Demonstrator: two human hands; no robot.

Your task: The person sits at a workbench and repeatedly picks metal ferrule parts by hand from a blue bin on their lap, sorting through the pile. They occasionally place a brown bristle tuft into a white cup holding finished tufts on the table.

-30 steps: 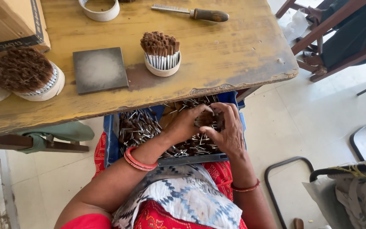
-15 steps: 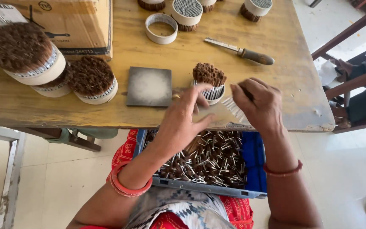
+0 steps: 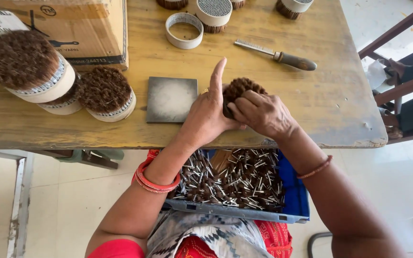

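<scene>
A small round brush head [image 3: 243, 89] with brown bristles stands on the worn wooden table [image 3: 331, 100]. My left hand [image 3: 210, 111] cups its left side, index finger pointing up. My right hand [image 3: 263, 113] curls over its front, fingertips pressed into the bristles. Whether the right fingers pinch a bristle tuft is hidden. In my lap lies a blue tray [image 3: 293, 191] full of several metal-tipped brown bristle tufts [image 3: 235, 179].
A dark square metal plate [image 3: 171, 99] lies left of the hands. Finished round brushes [image 3: 104, 93] and a bigger one [image 3: 25, 64] stand at left before a cardboard box [image 3: 92, 28]. A white ring [image 3: 184, 30], a perforated disc [image 3: 213, 10] and a comb tool [image 3: 279, 55] lie behind.
Both hands rose from the lap tray to the table and closed around the brush head. The view shifted so the table fills more of the picture.
</scene>
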